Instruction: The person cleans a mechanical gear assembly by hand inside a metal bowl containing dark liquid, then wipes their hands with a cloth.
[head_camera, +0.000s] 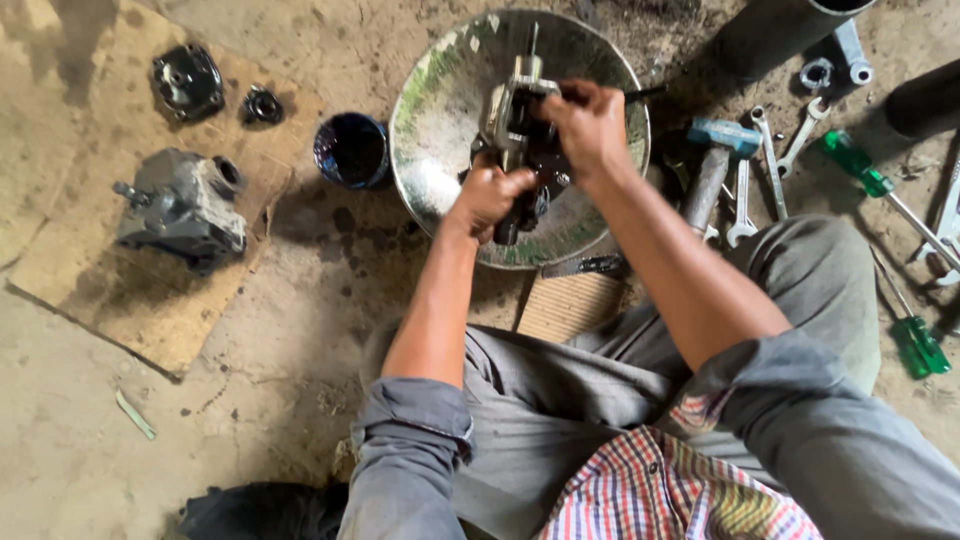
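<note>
Both hands are clamping an oily metal engine part (520, 140) over a shiny metal basin (440, 110): the left hand (487, 197) is gripping its lower end, the right hand (590, 125) is closing over its top. A hammer (712, 160) and wrenches (770, 170) are lying just right; a dark cup (351, 150) is sitting left.

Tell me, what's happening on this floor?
A person sitting on the ground holds a greasy metal engine part in both hands over a shiny metal bowl. The left hand grips it low, the right hand near the top. Another engine block lies on cardboard to the left; a hammer, wrenches and screwdrivers lie to the right.
</note>
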